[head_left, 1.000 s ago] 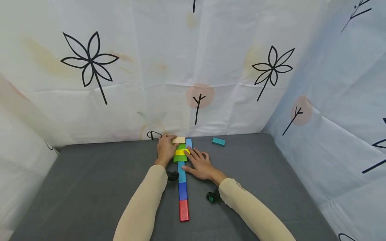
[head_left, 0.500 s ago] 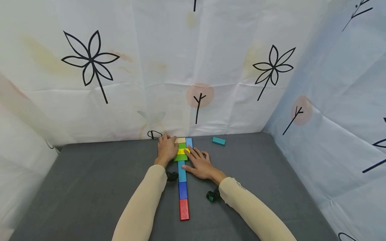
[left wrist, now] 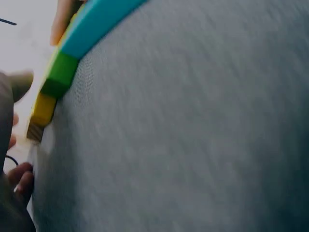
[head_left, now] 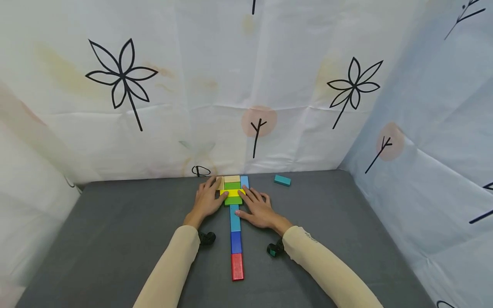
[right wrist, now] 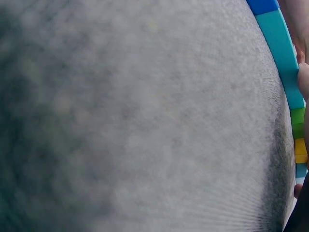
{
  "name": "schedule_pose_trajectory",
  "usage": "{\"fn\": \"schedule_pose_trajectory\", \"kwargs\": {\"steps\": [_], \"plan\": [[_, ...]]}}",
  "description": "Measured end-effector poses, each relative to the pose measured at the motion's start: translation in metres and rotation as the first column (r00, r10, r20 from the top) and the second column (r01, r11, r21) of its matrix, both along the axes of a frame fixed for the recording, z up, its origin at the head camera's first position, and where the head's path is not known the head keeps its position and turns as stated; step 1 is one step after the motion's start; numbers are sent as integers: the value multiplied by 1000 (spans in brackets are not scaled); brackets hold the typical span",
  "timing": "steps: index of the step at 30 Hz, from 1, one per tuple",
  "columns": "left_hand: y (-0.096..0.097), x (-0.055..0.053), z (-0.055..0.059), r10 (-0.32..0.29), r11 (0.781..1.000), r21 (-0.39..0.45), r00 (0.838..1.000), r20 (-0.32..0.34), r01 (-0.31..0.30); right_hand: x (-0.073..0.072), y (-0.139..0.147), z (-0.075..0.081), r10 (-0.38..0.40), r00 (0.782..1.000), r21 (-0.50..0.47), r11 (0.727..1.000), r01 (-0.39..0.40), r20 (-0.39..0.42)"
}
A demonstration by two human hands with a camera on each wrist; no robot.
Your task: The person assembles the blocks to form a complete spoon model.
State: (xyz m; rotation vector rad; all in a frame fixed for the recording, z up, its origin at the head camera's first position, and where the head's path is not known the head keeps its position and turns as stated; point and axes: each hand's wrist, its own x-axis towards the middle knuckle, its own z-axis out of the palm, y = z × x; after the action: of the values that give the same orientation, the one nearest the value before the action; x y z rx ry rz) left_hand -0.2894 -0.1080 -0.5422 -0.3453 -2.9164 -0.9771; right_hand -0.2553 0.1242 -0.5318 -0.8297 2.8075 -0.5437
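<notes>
Flat coloured blocks lie in a figure on the grey table in the head view. A red block (head_left: 237, 267), a dark blue block (head_left: 236, 242) and a light blue block (head_left: 235, 220) form a column. Above it, a yellow block (head_left: 232, 193) crosses green blocks (head_left: 233, 200). Higher up are a horizontal wooden block (head_left: 232, 179), an upright wooden block (head_left: 221, 183) at left and a blue block (head_left: 244, 181) at right. My left hand (head_left: 206, 199) touches the upright wooden block, its thumb at the yellow block's left end. My right hand (head_left: 259, 211) rests fingertips by the yellow block's right end, thumb on the light blue block.
A loose teal block (head_left: 282, 180) lies near the back edge, right of the figure. Behind the grey table (head_left: 327, 222) hangs a white cloth (head_left: 192, 85) printed with leaves. Dark wrist cameras (head_left: 206, 238) sit beneath both forearms.
My left hand has drawn back to the left, uncovering the upright wooden block and the yellow block's left end. My right hand stays in place. The head view has shifted slightly.
</notes>
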Motion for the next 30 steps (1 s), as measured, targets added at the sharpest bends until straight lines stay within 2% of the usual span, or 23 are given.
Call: {"fn": "schedule_pose_trajectory", "kwargs": {"steps": [3,6,13,23,30], "plan": [[-3,2,-2,-56,998,-34,998,1,56,0,1,2,0,1000,-19,1000,0,1],[-4,4,-4,-75,996,-49,997,-6,75,0,2,3,7,1000,-51,999,-6,6],[-3,6,-6,-55,997,-56,998,-26,54,-4,2,5,2,1000,-79,997,-1,14],[-3,7,-7,-53,998,-45,998,-25,52,-16,-2,9,-94,995,-164,982,89,-28],[-3,8,-5,-49,997,-61,999,0,48,-23,-5,9,-112,994,-113,987,110,-14]]}}
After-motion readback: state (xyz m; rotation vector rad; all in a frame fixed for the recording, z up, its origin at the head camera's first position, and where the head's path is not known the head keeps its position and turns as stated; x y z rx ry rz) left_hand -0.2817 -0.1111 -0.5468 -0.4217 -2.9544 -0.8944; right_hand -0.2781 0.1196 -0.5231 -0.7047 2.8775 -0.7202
